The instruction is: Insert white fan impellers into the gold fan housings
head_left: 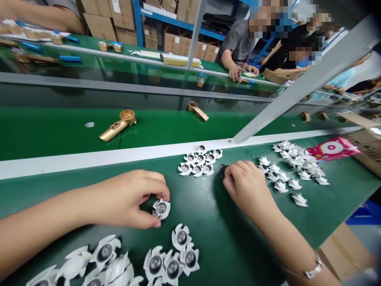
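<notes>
Your left hand (pixel 126 198) is clamped on a white flower-shaped part (pixel 161 209) with a round shiny middle. Your fingers and thumb pinch its edge, and the grip is closed. The part sits just off the green surface (pixel 208 234), near the middle of your view.

Your right hand (pixel 247 186) is a little way to the right. Its grip is closed too, with the fingertips (pixel 228 171) together right beside some small dark bits (pixel 222 168). You can't tell if those fingers are holding a bit or not. A silver watch (pixel 313 271) is on that wrist.

Below your left hand is a bunch of flower parts (pixel 172 254) lying on the surface, some touching each other. Ahead, between your hands, is a small group of the same parts (pixel 198 163). To the right of your right hand is a bigger heap of white petal pieces (pixel 291 167), and past it is a pink bag (pixel 331 149).

Beyond a white strip (pixel 119 157), two gold devices (pixel 117 125) lie apart on a green belt (pixel 53 135). Across the belt, a person in a grey shirt (pixel 238 43) has both hands down on a far surface. Behind that person, blue shelves (pixel 178 24) hold cardboard boxes.
</notes>
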A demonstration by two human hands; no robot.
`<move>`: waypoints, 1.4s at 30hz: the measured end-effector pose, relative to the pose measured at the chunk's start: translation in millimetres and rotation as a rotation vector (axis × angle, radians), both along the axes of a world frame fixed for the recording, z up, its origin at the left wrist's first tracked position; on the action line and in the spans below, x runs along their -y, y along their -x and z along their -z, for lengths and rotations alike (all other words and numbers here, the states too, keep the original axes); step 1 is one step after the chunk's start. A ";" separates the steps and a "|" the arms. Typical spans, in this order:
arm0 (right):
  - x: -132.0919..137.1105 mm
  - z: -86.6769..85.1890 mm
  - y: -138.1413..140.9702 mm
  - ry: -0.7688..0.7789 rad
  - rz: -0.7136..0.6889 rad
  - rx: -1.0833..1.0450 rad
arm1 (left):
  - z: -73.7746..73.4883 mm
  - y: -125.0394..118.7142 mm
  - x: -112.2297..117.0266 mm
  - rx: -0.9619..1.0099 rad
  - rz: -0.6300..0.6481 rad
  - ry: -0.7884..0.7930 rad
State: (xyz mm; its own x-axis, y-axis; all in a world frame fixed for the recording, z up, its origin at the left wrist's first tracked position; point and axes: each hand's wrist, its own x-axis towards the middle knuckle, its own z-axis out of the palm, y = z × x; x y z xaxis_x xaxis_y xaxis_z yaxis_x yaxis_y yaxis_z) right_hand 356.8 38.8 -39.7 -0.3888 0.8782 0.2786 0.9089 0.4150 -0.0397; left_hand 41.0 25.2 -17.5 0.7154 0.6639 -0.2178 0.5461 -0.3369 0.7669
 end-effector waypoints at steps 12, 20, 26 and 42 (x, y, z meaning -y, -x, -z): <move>27.7 -39.3 105.0 0.686 -0.398 -0.621 | 4.9 0.8 0.7 0.347 -0.265 0.068; 24.8 -20.9 105.5 0.592 -0.396 -0.616 | 3.5 2.0 -2.8 0.353 -0.283 0.067; 22.6 -20.7 103.0 0.536 -0.468 -0.588 | 5.7 1.6 -4.3 0.370 -0.326 0.181; 27.3 -16.4 97.4 0.399 -0.527 -0.866 | 17.1 3.0 -2.0 0.518 -0.456 0.088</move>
